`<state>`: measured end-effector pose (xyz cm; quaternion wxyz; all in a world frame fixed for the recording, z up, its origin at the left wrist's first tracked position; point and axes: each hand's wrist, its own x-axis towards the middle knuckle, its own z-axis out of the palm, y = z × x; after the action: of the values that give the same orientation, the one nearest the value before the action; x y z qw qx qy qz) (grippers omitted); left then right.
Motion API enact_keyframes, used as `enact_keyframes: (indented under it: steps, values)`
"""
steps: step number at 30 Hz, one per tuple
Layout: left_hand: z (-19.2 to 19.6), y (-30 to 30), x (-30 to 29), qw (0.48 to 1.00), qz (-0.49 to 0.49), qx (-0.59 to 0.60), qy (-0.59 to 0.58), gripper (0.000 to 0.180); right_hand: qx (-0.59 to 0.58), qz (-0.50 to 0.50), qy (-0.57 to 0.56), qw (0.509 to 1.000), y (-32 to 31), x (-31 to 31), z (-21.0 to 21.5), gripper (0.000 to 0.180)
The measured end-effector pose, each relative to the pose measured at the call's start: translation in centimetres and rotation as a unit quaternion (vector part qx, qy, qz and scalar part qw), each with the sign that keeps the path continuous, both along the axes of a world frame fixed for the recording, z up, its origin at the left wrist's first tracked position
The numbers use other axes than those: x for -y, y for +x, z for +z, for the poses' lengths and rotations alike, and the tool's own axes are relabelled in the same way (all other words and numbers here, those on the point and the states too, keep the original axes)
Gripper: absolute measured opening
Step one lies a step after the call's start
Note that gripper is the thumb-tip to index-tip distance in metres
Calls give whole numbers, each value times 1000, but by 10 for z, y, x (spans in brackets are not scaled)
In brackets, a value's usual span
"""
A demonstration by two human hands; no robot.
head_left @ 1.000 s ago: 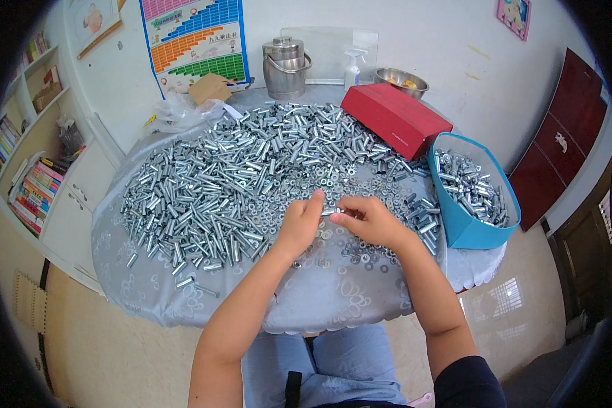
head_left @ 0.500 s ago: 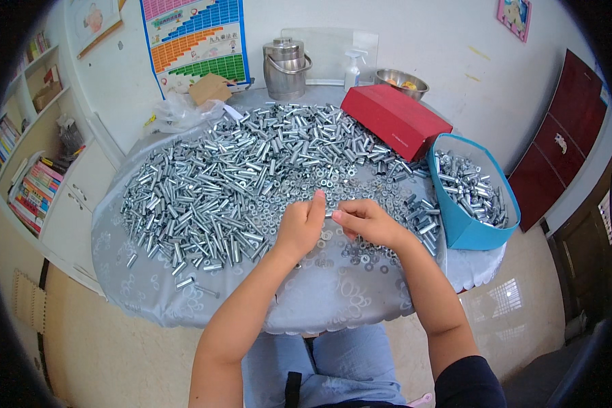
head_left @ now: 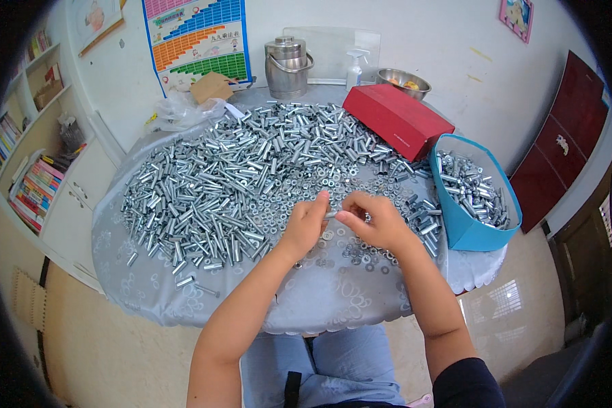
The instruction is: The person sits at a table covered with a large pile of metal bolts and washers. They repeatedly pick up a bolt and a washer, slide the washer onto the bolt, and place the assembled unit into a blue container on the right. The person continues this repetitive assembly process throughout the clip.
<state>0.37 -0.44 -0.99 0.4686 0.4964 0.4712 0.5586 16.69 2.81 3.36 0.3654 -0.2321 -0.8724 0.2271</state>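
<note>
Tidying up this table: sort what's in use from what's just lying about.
In use:
left hand and right hand, holding a small silver metal bolt
heap of silver bolts
loose washers
blue bin of bolts

Lying about:
red box
steel canister
spray bottle
steel bowl

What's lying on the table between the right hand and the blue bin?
In the head view, loose silver metal sleeves lie scattered on the tablecloth between the right hand and the blue bin; the stretch is not bare.
</note>
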Motion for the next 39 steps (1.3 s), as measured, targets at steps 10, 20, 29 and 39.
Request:
enact_keyframes:
  steps: [10, 20, 29, 39]
  values:
    - [14, 3, 3, 984, -49, 102, -135, 45, 13, -1, 34, 999, 0, -4, -7, 22]
    - [2, 3, 5, 941, 147, -243, 184, 50, -9, 35, -189, 981, -4, -7, -12, 35]
    - [6, 6, 7, 910, 188, -296, 221, 51, -31, 43, -358, 932, -5, -12, -16, 36]
    - [26, -4, 8, 961, -115, 104, -229, 45, -30, 57, -78, 995, -4, -5, -13, 26]
